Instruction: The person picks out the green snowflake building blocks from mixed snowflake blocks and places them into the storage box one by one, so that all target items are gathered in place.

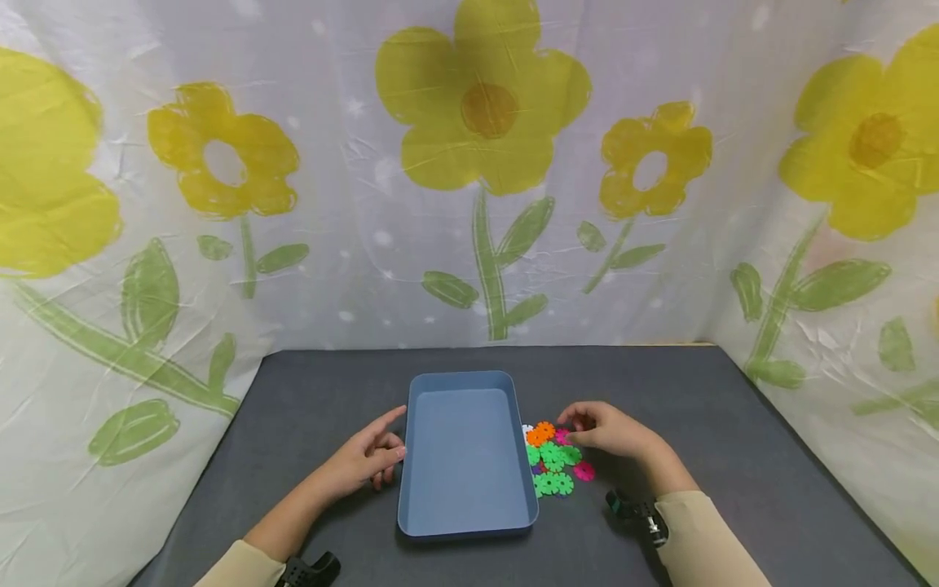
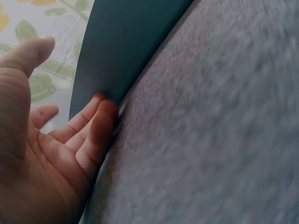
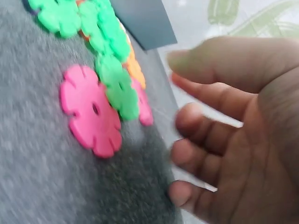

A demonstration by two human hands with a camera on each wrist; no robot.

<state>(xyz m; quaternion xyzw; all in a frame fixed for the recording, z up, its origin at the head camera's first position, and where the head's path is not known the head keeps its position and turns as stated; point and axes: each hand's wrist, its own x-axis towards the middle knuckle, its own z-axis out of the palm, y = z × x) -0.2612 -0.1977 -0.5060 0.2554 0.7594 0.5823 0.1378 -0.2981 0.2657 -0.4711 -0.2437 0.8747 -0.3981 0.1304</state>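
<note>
A shallow blue-grey tray [image 1: 464,456] lies lengthwise in the middle of the table, with nothing in it. Along its left side is my left hand [image 1: 359,463], index finger and thumb reaching to the rim; the left wrist view has the lower fingers [image 2: 103,123] loosely bent beside the tray wall. To the tray's right sits a pile of flower-shaped plastic discs, with green discs [image 1: 552,455], orange discs [image 1: 541,433] and a pink disc [image 3: 93,112] at its near right. My right hand [image 1: 618,434] hovers at the pile's right side, fingers slightly bent and holding nothing.
Dark grey cloth covers the table [image 1: 330,391]. A white curtain [image 1: 337,244] printed with yellow flowers rises behind it and at both sides. Each wrist carries a black strapped device, such as the right one [image 1: 638,515].
</note>
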